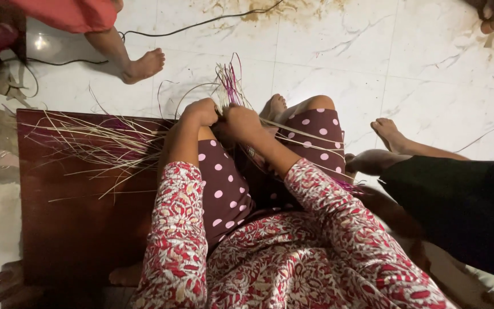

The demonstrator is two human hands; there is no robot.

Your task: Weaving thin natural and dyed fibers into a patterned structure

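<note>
**A:** Where do the person's hands sit?

**B:** Both are up over the knees. The left hand is curled shut on a bundle of thin strands, pale and purple ones, and the right hand is closed on the same bundle just beside it. The two fists nearly touch, which probably keeps the strands tight between them so they cannot slip apart.

**A:** And the ends of the strands?

**B:** They fan upward past the knuckles, loose and bent. A few long pale ones trail across the polka-dot trousers toward the person's right, so the lap seems to serve as a rest for the free lengths.

**A:** Is there more of that material about?

**B:** Yes, a loose heap of straw-like strips lies on the dark red mat at the person's left, near the left elbow. It looks like a supply kept within easy reach.

**A:** Who else is nearby?

**B:** A bare foot of someone in red stands on the white tiled floor beyond the mat. Another person in dark clothing sits at the right, feet drawn in just beside the worker's knee. A black cable runs over the tiles at the top.

**A:** Can the fingertips be seen?

**B:** No, they are tucked under, so the exact pinch cannot be told.
</note>
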